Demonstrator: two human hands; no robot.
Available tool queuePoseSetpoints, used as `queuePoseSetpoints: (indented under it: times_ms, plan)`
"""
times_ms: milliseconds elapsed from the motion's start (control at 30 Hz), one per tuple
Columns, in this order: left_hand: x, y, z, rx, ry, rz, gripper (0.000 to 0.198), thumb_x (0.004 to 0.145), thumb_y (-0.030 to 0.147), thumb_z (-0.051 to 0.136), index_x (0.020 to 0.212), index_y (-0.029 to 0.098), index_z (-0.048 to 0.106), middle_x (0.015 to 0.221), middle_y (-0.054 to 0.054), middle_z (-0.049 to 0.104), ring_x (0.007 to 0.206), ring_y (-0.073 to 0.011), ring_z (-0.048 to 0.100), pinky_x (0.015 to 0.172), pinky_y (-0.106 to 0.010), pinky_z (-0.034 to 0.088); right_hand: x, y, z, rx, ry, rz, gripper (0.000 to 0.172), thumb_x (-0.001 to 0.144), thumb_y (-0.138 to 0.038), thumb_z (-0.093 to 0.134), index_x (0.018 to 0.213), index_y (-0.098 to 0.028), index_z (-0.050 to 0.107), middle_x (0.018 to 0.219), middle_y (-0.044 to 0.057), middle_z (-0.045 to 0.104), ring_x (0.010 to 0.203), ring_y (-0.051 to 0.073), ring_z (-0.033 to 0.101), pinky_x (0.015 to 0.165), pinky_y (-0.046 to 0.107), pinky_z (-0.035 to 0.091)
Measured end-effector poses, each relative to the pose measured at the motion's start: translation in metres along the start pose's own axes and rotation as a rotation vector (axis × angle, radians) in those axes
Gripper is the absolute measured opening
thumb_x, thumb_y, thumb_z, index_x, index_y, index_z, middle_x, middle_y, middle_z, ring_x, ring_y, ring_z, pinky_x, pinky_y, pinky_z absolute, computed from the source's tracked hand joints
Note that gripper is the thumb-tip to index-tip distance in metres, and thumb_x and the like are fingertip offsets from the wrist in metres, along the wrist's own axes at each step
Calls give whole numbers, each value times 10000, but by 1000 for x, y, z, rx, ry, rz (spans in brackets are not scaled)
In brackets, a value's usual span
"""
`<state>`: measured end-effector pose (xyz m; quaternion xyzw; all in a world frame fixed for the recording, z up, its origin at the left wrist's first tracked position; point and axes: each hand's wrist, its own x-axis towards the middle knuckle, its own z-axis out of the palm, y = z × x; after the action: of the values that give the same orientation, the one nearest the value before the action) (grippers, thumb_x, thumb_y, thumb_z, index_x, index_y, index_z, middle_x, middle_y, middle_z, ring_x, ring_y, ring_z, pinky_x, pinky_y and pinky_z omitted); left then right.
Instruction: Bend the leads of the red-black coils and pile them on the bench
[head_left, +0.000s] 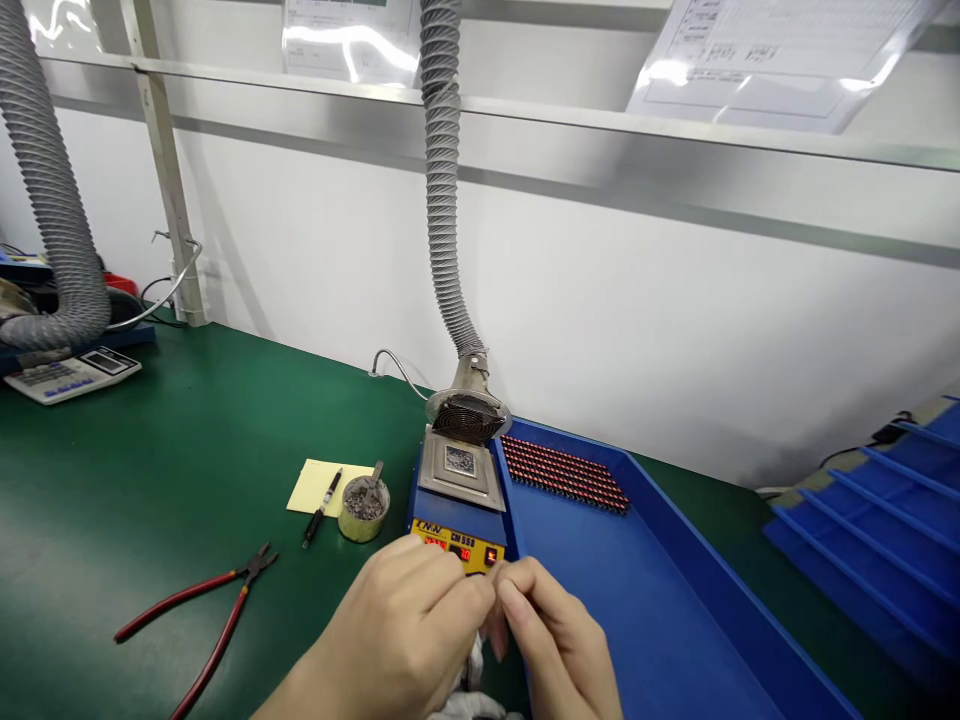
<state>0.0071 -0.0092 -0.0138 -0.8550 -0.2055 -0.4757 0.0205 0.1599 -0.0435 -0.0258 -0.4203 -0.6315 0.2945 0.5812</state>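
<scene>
My left hand (409, 625) and my right hand (555, 640) meet at the bottom middle, right in front of a blue solder pot (465, 510). Both are closed, with fingertips pinched close together. Whatever lies between the fingertips is too small or hidden to make out. Beneath the hands, a crumpled white thing (471, 706) shows in part. The solder pot has a yellow display panel (457, 545) with red digits. On its top plate is a small square bath of shiny metal (460, 460).
A fume hose (442, 200) hangs behind the pot. Rightward, a blue tray (675, 580) holds rows of small red-and-black parts (562, 473). Leftward lie red-handled pliers (202, 610), a pen (322, 508), yellow paper (311, 485), a dross tin (363, 520) and a calculator (73, 374).
</scene>
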Motion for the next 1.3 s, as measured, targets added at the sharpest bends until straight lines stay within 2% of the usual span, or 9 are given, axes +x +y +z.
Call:
queuePoseSetpoints:
  times_ms: [100, 200, 333, 433, 567, 700, 933, 1133, 1300]
  plan:
    - [0, 0, -2, -47, 10, -39, 269, 940, 79, 343, 813, 177, 558, 574, 0, 541, 500, -144, 430, 482, -269, 338, 1, 2, -7, 248, -63, 85, 416, 985, -375, 464, 616, -196, 534, 500, -14, 476, 470, 127, 468, 467, 248, 399]
    - [2, 1, -5, -260, 16, -152, 197, 954, 107, 393, 862, 184, 549, 656, -7, 610, 561, -127, 516, 527, -225, 401, 4, 3, -12, 44, 21, -239, 69, 896, -205, 636, 861, -220, 693, 661, 21, 647, 627, 168, 602, 588, 280, 493]
    - [4, 3, -6, -314, 15, -155, 198, 973, 112, 388, 863, 180, 539, 665, 2, 618, 567, -114, 524, 549, -202, 409, 4, 1, -6, -252, 74, -558, 371, 813, 13, 622, 1063, -252, 689, 805, 28, 722, 757, 194, 663, 710, 314, 542]
    - [2, 3, -1, -104, -7, -54, 291, 970, 105, 328, 801, 167, 558, 595, -4, 566, 514, -135, 452, 505, -256, 358, 1, 0, 1, -244, 98, -380, 179, 899, -107, 549, 798, -212, 654, 666, 16, 634, 618, 154, 596, 599, 268, 488]
    - [1, 4, 2, 78, 9, 12, 327, 950, 89, 316, 771, 163, 580, 548, -4, 518, 481, -149, 393, 473, -289, 303, -1, 1, 2, 209, -3, 76, 451, 999, -350, 441, 579, -201, 508, 478, -24, 479, 446, 112, 463, 449, 231, 382]
    - [4, 5, -3, -178, 67, -128, 225, 943, 86, 378, 842, 173, 559, 609, 2, 571, 519, -127, 478, 510, -235, 376, 3, 2, -6, 90, 86, -223, 142, 926, -194, 598, 856, -237, 715, 667, -5, 674, 629, 137, 615, 629, 247, 497]
    - [3, 6, -5, -365, 26, -192, 186, 965, 119, 406, 861, 188, 544, 663, 9, 621, 550, -111, 521, 527, -199, 408, 5, 1, -6, -223, 61, -534, 385, 805, 50, 598, 1042, -240, 685, 836, 23, 719, 808, 188, 662, 735, 309, 541]
    - [-1, 3, 3, -64, 46, -22, 288, 933, 71, 344, 761, 162, 556, 568, 3, 522, 493, -137, 410, 483, -271, 336, 2, 1, -4, 245, -121, 22, 375, 998, -325, 434, 661, -204, 545, 524, -10, 536, 499, 127, 519, 506, 237, 452]
    - [3, 5, -4, -399, 48, -223, 189, 971, 138, 424, 832, 183, 543, 664, 19, 610, 564, -96, 533, 545, -174, 412, 7, 1, -7, 130, -23, -254, 77, 893, -193, 642, 910, -229, 708, 766, 33, 712, 746, 173, 672, 693, 262, 551]
